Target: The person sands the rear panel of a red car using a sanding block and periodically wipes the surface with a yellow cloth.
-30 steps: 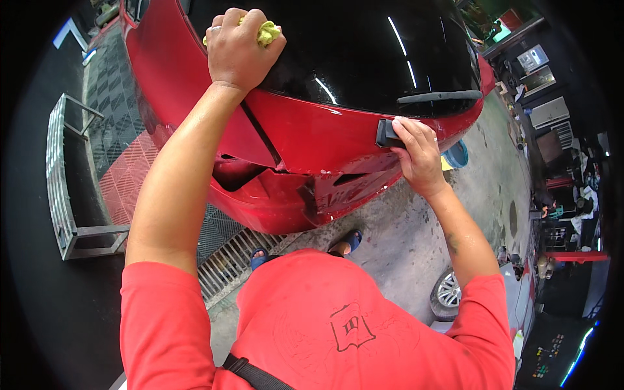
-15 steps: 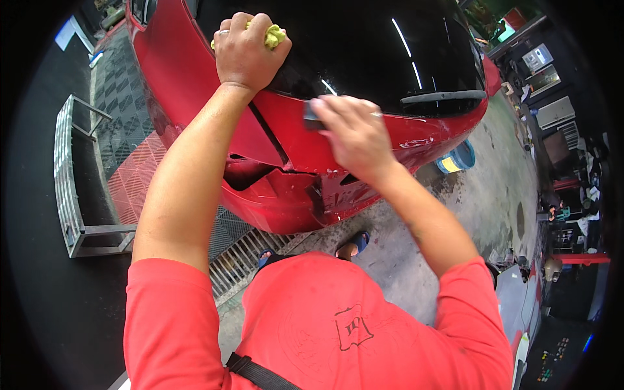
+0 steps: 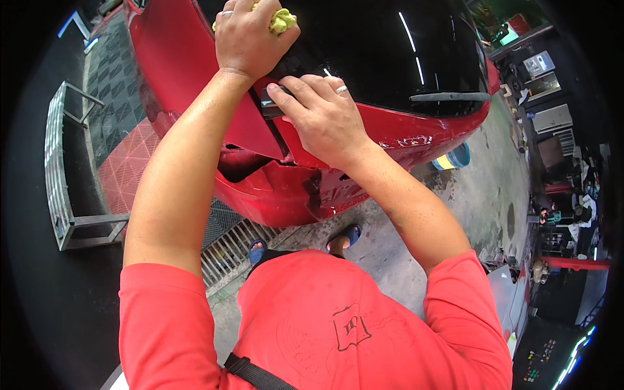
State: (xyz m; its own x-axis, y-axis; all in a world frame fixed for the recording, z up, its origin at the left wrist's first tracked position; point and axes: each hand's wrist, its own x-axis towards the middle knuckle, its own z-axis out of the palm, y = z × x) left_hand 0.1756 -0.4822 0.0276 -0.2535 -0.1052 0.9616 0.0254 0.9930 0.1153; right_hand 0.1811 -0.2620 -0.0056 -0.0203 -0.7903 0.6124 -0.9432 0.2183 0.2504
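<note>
My left hand (image 3: 253, 42) grips a crumpled yellow cloth (image 3: 283, 21) at the edge of the dark rear window (image 3: 364, 45) of a red car. Just below it, my right hand (image 3: 328, 123) holds a small black block (image 3: 270, 103) against the red rear panel (image 3: 383, 127), beside a dark seam, with my fingers over it. A wiper (image 3: 448, 97) lies along the lower glass at the right. Lower down, the bumper (image 3: 273, 201) shows a dark opening, cracks and scuffed paint.
A metal bench frame (image 3: 62, 169) stands at the left by red and grey floor tiles (image 3: 123, 166). A drain grate (image 3: 231, 247) runs near my sandalled feet. A blue bucket (image 3: 460, 156) sits right of the car, with cluttered shelving and equipment (image 3: 551, 118) along the far right.
My right hand and the block have moved leftward and upward along the red panel, close to my left hand. My left hand still holds the cloth at the glass edge.
</note>
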